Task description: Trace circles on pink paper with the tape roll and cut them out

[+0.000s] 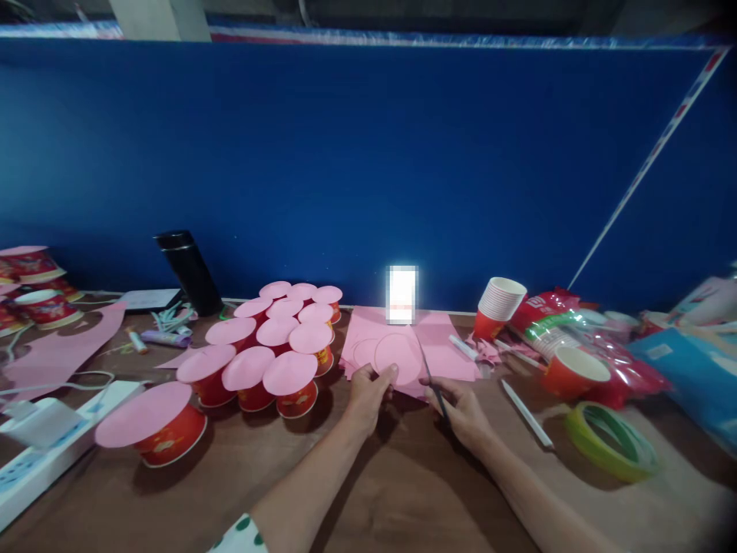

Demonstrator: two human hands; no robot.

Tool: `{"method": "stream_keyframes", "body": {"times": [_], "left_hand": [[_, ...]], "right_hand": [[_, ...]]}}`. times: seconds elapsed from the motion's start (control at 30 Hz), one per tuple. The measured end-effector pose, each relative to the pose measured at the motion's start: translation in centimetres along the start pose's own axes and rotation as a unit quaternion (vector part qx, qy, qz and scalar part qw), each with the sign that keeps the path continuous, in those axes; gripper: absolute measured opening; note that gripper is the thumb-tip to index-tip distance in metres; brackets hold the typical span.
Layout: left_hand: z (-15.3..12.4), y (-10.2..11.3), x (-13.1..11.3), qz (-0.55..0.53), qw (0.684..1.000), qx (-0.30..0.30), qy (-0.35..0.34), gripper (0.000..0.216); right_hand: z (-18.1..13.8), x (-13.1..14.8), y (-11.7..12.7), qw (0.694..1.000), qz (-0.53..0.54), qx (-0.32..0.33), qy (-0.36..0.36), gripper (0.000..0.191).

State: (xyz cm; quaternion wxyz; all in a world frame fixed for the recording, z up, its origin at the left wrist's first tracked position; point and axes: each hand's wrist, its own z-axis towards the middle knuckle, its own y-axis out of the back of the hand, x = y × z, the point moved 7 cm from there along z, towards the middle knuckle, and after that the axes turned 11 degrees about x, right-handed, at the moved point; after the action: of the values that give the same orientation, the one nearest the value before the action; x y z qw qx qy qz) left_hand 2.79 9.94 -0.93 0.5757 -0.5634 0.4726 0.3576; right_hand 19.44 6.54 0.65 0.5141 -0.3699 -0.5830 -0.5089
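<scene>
My left hand (367, 398) pinches the near edge of a sheet of pink paper (401, 358) between thumb and fingers. A circle outline is visible on that sheet. My right hand (461, 412) is closed around a pair of dark-handled scissors (427, 362), whose blades point away from me along the right side of the circle. How far the blades are apart I cannot make out. Under and behind lie more pink sheets (442, 338). A bright, pixelated upright rectangle (401, 296) stands at the back of them.
To the left, several red paper cups carry pink paper discs (230, 332). Further left are a black flask (190, 273) and a power strip (107, 407). On the right are stacked cups (496, 307), a lone cup (576, 372), a white pen (527, 415) and green tape (611, 442). A blue partition (368, 153) rises behind.
</scene>
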Motion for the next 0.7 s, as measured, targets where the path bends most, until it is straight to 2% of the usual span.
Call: {"method": "stream_keyframes", "body": {"times": [0.13,0.33,0.7], "left_hand": [[0.15,0.03,0.42,0.015,1.000,0.007,0.012,0.039],[0.41,0.09,0.43,0.022,1.000,0.008,-0.009,0.038],[0.17,0.00,0.33,0.014,1.000,0.009,0.005,0.038]], "right_hand": [[0.06,-0.10,-0.12,1.000,0.017,0.002,-0.006,0.047],[-0.13,0.52,-0.48,0.999,0.051,0.011,-0.007,0.049],[-0.06,0.56,-0.31,0.999,0.036,0.013,0.005,0.048]]}}
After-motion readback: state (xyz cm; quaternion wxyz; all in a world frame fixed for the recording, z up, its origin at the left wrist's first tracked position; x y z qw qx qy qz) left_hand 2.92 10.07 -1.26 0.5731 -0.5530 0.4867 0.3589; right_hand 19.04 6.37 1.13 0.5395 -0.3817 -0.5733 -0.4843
